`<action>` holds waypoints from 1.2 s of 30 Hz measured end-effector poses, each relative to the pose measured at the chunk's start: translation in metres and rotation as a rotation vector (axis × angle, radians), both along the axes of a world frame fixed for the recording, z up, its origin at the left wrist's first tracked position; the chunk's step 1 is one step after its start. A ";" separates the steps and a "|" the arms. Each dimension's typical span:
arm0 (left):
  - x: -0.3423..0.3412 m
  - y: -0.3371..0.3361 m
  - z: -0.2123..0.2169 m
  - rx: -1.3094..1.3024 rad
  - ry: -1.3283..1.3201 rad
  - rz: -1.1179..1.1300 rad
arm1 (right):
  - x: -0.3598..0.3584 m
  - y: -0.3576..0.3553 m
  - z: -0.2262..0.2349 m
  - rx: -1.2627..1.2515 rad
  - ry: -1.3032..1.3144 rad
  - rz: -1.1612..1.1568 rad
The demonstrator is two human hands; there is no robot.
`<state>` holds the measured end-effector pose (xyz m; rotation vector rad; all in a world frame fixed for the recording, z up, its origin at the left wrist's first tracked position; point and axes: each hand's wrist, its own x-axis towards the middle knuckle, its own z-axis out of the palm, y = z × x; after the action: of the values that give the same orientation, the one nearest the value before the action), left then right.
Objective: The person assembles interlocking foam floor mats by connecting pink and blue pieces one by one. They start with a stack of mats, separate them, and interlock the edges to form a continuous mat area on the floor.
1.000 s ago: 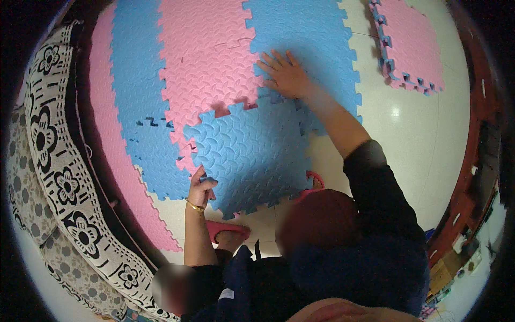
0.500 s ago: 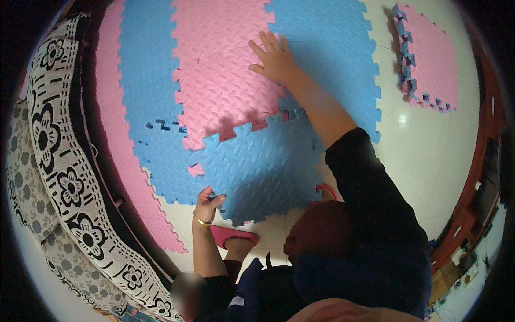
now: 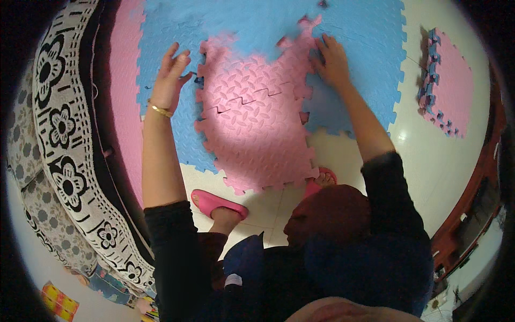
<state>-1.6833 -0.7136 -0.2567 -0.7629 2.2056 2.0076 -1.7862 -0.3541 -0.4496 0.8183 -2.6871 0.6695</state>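
Two joined pink foam mat tiles (image 3: 257,134) lie in front of me, a jagged seam running across them, their near edge beside my feet. Beyond them, between my hands, a blue foam tile (image 3: 252,27) is smeared by motion, its lower edge over the pink ones. My left hand (image 3: 174,70) is at the left of the pink tiles, over blue matting, fingers apart and holding nothing. My right hand (image 3: 331,60) is by the right toothed edge of the pink tiles, its fingers spread; whether they touch the mat I cannot tell.
Blue matting (image 3: 365,70) lies at the right, with a pink strip (image 3: 126,80) at far left. A stack of pink and blue tiles (image 3: 450,86) rests on the pale floor. A flower-patterned sofa cover (image 3: 61,126) borders the left. I wear pink slippers (image 3: 217,201).
The blue tile near my feet has moved away to the far middle, and pink tiles now show there. My left hand has moved up and forward off its corner; my right hand has shifted right.
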 end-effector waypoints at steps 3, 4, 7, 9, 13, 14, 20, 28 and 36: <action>0.052 -0.040 -0.072 -0.386 -0.100 -0.028 | 0.089 0.008 0.014 -0.189 -0.180 0.021; 0.085 -0.059 -0.094 -0.657 -0.081 -0.028 | 0.123 0.010 0.021 -0.220 -0.278 0.058; 0.177 -0.038 -0.130 -0.667 -0.237 0.214 | 0.209 0.012 0.061 -0.508 -0.923 -0.109; 0.229 0.005 -0.142 -0.337 -0.344 0.427 | 0.233 0.011 0.056 -0.626 -0.947 -0.164; 0.294 0.058 -0.151 -0.343 -0.480 0.438 | 0.239 -0.009 0.052 -0.797 -1.159 -0.386; 0.304 0.047 -0.152 -0.366 -0.388 0.488 | 0.242 -0.017 0.049 -0.827 -1.311 -0.401; 0.273 0.025 -0.076 0.044 -0.366 0.331 | 0.255 -0.016 0.039 -0.614 -1.200 -0.016; 0.260 -0.037 -0.041 -0.160 -0.426 0.136 | 0.261 -0.018 0.053 -0.928 -1.677 -0.169; 0.275 -0.001 -0.104 -0.649 -0.455 -0.097 | 0.279 0.000 0.034 -0.636 -1.184 -0.370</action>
<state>-1.4081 -0.7150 -0.3610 -1.0074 2.5138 0.9183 -1.5074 -0.3539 -0.4155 -0.4040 -2.9386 2.2436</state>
